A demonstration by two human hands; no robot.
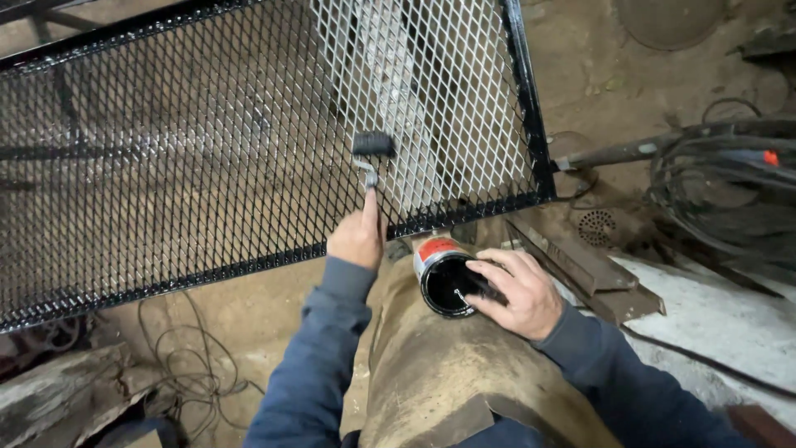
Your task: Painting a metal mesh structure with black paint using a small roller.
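I see the small paint roller (373, 145) pressed against the metal mesh panel (207, 149), near its right edge and above the black lower frame. My left hand (356, 236) is clenched around the roller's handle. My right hand (518, 290) grips the rim of the open paint can (439, 278), which rests on my knee. Cables (713, 166) lie on the floor to the right.

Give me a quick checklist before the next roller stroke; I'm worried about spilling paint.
1. Left hand grips the roller handle: ok.
2. Roller touching the mesh panel: ok.
3. Right hand steadies the paint can: ok.
4. Can upright: not ok, it tilts on the knee.
5. Paint level in can: cannot tell.
6. Cables lie apart from the can: ok.
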